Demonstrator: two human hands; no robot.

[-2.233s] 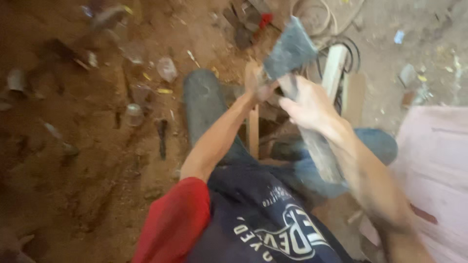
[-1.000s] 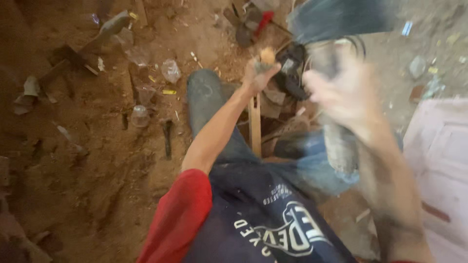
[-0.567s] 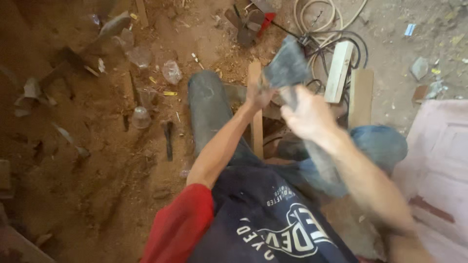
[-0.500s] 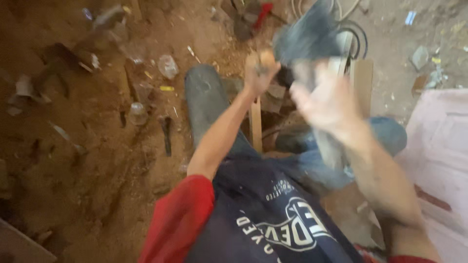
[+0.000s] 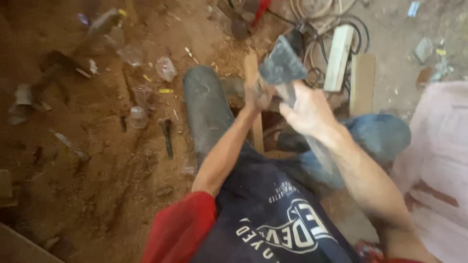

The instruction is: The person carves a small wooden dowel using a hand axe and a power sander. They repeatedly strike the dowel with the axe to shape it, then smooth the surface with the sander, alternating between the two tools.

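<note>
Right hand (image 5: 308, 108) is gripping the worn wooden handle of a grey steel-headed hatchet (image 5: 282, 65), fingers wrapped tight around the handle just below the head. The head is sitting raised above the hand, blade edge blurred, handle running down past the wrist toward the lap. Left hand (image 5: 257, 95) is closing around a narrow upright pale wooden stick (image 5: 253, 104); fingers seem clamped on its upper part, exact finger placement is too blurred to tell. The stick is standing between the person's legs, its top poking above the left hand, its lower length running down toward the ground near the knee. Hatchet head is hanging just beside and slightly right of the stick's top; cannot tell if touching.

The person is sitting on reddish-brown dirt ground (image 5: 87, 185), wearing grey-blue jeans (image 5: 204, 104), a dark navy shirt with red sleeve (image 5: 183, 229). Left leg is stretching forward. On the dirt left of the leg: a small dark hand tool (image 5: 167, 134), crumpled clear plastic cups (image 5: 165, 68), scattered debris. Beyond the hands: a white rectangular power strip (image 5: 340, 56) with tangled black and pale cables (image 5: 317, 14), a flat light wooden plank (image 5: 363, 83) just beside it. A pinkish cloth-covered surface (image 5: 438, 156) is sitting at the right edge.
</note>
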